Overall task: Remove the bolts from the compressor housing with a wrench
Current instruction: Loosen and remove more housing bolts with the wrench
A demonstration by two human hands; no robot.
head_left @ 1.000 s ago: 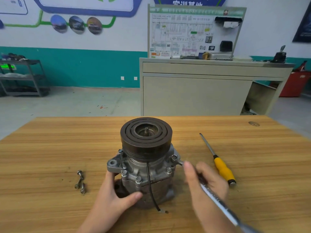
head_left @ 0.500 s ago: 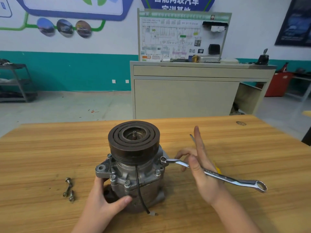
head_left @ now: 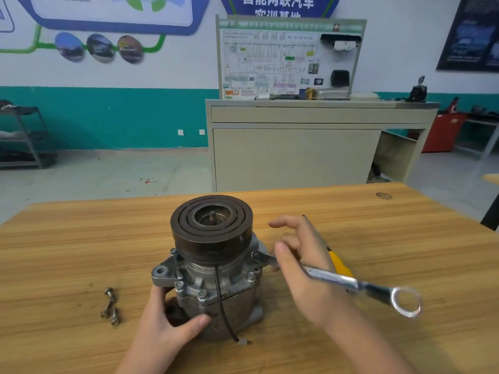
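Three removed bolts [head_left: 110, 306] are seen loose at the left; the compressor housing [head_left: 216, 282], judged heavy, rigid cast metal, is stood pulley-up mid-table and braced low by the gripping left hand [head_left: 164, 327]. The stiff combination wrench [head_left: 348, 283] is pinched mid-shank by the right hand [head_left: 305, 268], its long axis running rightward from a flange bolt [head_left: 255, 254].

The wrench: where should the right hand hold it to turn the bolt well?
Probably further out on the wrench shank, coming from the right, near the free ring end. The other end sits on the bolt, and the right hand grips close to it, giving little leverage.
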